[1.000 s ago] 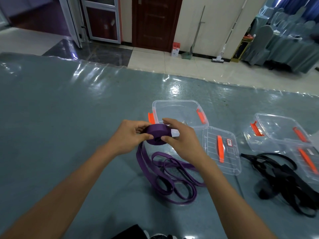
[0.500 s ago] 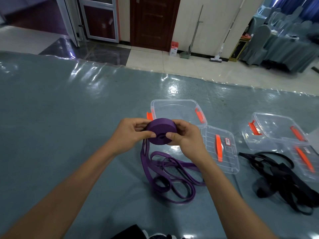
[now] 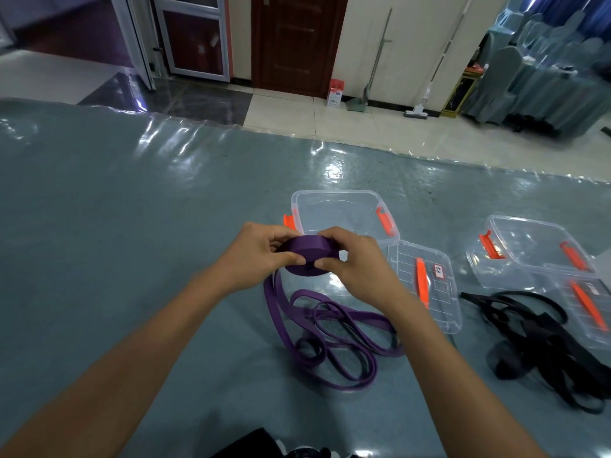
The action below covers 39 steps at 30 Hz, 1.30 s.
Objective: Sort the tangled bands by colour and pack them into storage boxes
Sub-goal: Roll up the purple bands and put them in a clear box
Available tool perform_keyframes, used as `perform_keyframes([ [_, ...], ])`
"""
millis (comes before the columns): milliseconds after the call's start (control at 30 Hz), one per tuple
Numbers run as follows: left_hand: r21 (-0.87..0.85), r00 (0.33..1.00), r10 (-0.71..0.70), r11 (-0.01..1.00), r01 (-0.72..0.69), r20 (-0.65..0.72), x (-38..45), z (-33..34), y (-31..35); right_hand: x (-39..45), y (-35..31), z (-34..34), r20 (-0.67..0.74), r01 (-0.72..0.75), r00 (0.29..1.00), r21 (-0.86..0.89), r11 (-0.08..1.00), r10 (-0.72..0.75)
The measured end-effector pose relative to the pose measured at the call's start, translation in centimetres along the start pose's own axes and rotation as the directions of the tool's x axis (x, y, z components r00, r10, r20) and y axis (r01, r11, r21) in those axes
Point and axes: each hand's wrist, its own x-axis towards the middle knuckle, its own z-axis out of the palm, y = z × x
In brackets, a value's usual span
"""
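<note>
Worktop (image 3: pixel 99 242) covered in grey sheet. Open box (image 3: pixel 340 213) directly beyond the hands; black bands (image 3: pixel 545 342) well apart to the right. Purple band (image 3: pixel 330 328) partly coiled: loose loops on the worktop, tail rising to roll (image 3: pixel 309 254), axis near upright. Left hand (image 3: pixel 254 259) and right hand (image 3: pixel 357 266) both pinching the roll, fingers curled round its rim; equally near the box.
</note>
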Motion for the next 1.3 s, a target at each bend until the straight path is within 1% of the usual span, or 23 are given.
perform_keyframes([
  [67,-0.022,1.0,-0.005,1.0,0.004,-0.02,0.1,0.1,0.0,0.2,0.1,-0.2,-0.038,-0.018,0.999,0.037,0.999,0.02],
  [100,-0.038,0.999,-0.011,0.999,0.01,-0.03,0.1,0.2,-0.1,0.2,0.2,-0.2,-0.061,-0.031,0.997,0.108,0.994,0.037],
  [133,-0.07,0.999,-0.023,0.997,0.02,-0.041,0.1,0.2,-0.3,0.1,0.3,-0.3,-0.075,-0.049,0.995,0.223,0.974,0.067],
  [200,-0.156,0.996,-0.055,0.987,0.043,-0.077,0.0,0.1,-0.7,-0.2,0.4,-0.3,-0.072,-0.091,0.988,0.459,0.884,0.139],
  [267,-0.196,0.993,-0.05,0.98,0.028,-0.108,0.1,0.2,-0.6,-0.4,0.5,-0.1,-0.06,-0.117,0.979,0.616,0.779,0.195],
  [333,-0.225,0.991,-0.035,0.974,0.006,-0.125,0.3,0.2,-0.1,-0.6,0.6,0.2,-0.066,-0.114,0.97,0.723,0.681,0.232],
  [400,-0.253,0.992,-0.043,0.967,0.011,-0.12,0.8,0.1,0.3,-0.7,0.7,0.5,-0.078,-0.099,0.965,0.775,0.624,0.25],
  [467,-0.238,0.995,-0.047,0.971,0.025,-0.087,1.1,0.0,0.5,-0.8,1.1,0.5,-0.093,-0.088,0.963,0.779,0.62,0.254],
  [500,-0.217,0.997,-0.041,0.976,0.026,-0.064,1.2,0.0,0.5,-0.8,1.3,0.5,-0.105,-0.081,0.965,0.757,0.648,0.242],
  [533,-0.19,0.999,-0.032,0.982,0.023,-0.043,1.3,0.0,0.4,-0.8,1.5,0.4,-0.117,-0.072,0.969,0.709,0.701,0.218],
  [567,-0.161,0.999,-0.025,0.987,0.019,-0.031,1.3,0.1,0.2,-0.8,1.6,0.2,-0.134,-0.06,0.974,0.627,0.777,0.183],
  [633,-0.106,0.999,-0.014,0.994,0.011,-0.03,1.3,0.3,-0.1,-0.8,1.8,0.0,-0.143,-0.045,0.984,0.381,0.923,0.107],
  [667,-0.071,1.0,-0.002,0.997,0.0,-0.028,1.3,0.4,-0.2,-0.8,1.8,-0.1,-0.127,-0.041,0.989,0.255,0.966,0.075],
  [733,0.017,0.999,0.033,0.999,-0.033,-0.007,1.4,0.4,-0.2,-0.6,1.7,-0.3,-0.089,-0.03,0.995,0.06,0.998,0.036],
  [800,0.066,0.999,0.042,0.997,-0.042,0.004,1.4,0.5,0.0,-0.4,1.4,-0.3,-0.059,-0.045,0.997,-0.022,0.999,0.044],
  [833,0.06,0.999,0.032,0.998,-0.033,0.007,1.3,0.5,0.0,-0.2,1.3,-0.4,-0.052,-0.059,0.997,-0.021,0.998,0.057],
  [900,0.024,1.0,0.003,1.0,-0.003,0.016,1.2,0.4,-0.2,-0.1,1.1,-0.3,-0.057,-0.07,0.996,0.034,0.997,0.072],
  [933,0.008,1.0,-0.01,1.0,0.01,0.024,1.1,0.3,-0.3,-0.1,1.1,-0.3,-0.066,-0.068,0.995,0.092,0.993,0.074],
  [1000,-0.021,0.999,-0.026,0.999,0.027,0.031,0.9,0.3,-0.5,-0.3,1.3,-0.1,-0.073,-0.076,0.992,0.266,0.961,0.098],
  [1067,-0.071,0.999,-0.036,0.997,0.037,0.012,0.7,0.2,-0.6,-0.7,1.2,0.0,-0.058,-0.111,0.987,0.425,0.898,0.15],
  [1167,-0.162,0.999,-0.042,0.986,0.04,-0.012,0.3,0.2,-0.7,-1.0,1.2,0.1,-0.048,-0.141,0.976,0.601,0.787,0.211],
  [1233,-0.215,0.998,-0.055,0.975,0.05,-0.016,0.1,0.1,-0.7,-1.1,1.3,0.1,-0.047,-0.145,0.969,0.685,0.714,0.242],
  [1300,-0.246,0.998,-0.057,0.968,0.05,-0.021,-0.1,0.0,-0.7,-1.3,1.6,0.3,-0.038,-0.143,0.968,0.732,0.666,0.25],
])
